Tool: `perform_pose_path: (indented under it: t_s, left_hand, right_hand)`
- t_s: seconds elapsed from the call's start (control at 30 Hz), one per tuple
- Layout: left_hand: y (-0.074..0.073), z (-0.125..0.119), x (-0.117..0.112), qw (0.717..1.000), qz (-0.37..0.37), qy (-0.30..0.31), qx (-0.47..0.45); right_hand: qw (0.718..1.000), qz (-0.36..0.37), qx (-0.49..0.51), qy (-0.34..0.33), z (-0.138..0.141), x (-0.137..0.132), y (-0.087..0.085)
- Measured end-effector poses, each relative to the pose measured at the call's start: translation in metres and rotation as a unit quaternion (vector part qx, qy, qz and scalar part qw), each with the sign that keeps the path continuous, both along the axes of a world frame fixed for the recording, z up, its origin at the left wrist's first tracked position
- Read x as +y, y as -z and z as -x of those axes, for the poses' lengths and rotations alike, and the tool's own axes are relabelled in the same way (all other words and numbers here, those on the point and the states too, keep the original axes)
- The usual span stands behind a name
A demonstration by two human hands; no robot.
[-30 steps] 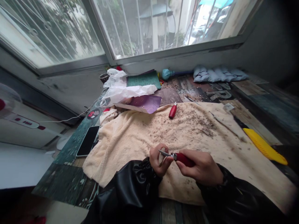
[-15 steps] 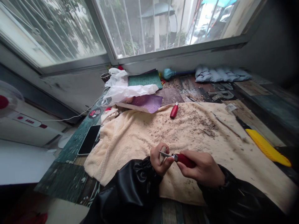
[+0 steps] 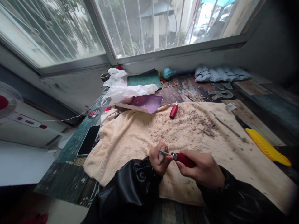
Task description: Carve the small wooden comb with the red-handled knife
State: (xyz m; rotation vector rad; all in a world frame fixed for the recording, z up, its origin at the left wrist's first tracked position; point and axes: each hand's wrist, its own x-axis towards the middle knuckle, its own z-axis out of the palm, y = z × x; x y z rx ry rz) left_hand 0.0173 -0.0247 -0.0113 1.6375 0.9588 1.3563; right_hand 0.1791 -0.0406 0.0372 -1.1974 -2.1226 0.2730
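Observation:
My left hand (image 3: pixel 158 161) is closed around a small pale piece of wood (image 3: pixel 162 156), held just above a cream towel (image 3: pixel 130 137). My right hand (image 3: pixel 202 168) grips a carving knife with a red handle (image 3: pixel 184 159). Its short blade (image 3: pixel 164 152) points left and rests against the wood between my left fingers. Both arms are in black shiny sleeves. Wood shavings (image 3: pixel 187 121) lie scattered over the towel beyond my hands.
A second red-handled tool (image 3: pixel 173 111) lies at the towel's far edge. A phone (image 3: pixel 89 140) lies left of the towel, a yellow tool (image 3: pixel 266 146) to the right. White plastic bags (image 3: pixel 127 88), purple paper (image 3: pixel 147 102) and a blue-grey cushion (image 3: pixel 219 74) sit under the window.
Hands stay in the same grip; the knife blade shifts only slightly against the wood. The view has drifted a little.

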Motion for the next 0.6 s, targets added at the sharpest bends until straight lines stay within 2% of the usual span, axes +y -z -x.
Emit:
perform_pose_path:
  t_s: [0.3, 0.6]
  left_hand:
    - [-0.0004, -0.0022, -0.0010, 1.000, -0.001, -0.016, -0.017]
    - [0.0018, -0.0025, -0.0008, 1.000, 0.001, -0.011, -0.027]
  right_hand:
    - [1.000, -0.017, 0.002, -0.008, 0.0013, 0.0007, 0.0024]
    - [1.000, 0.018, 0.024, 0.003, 0.0031, -0.0021, 0.0057]
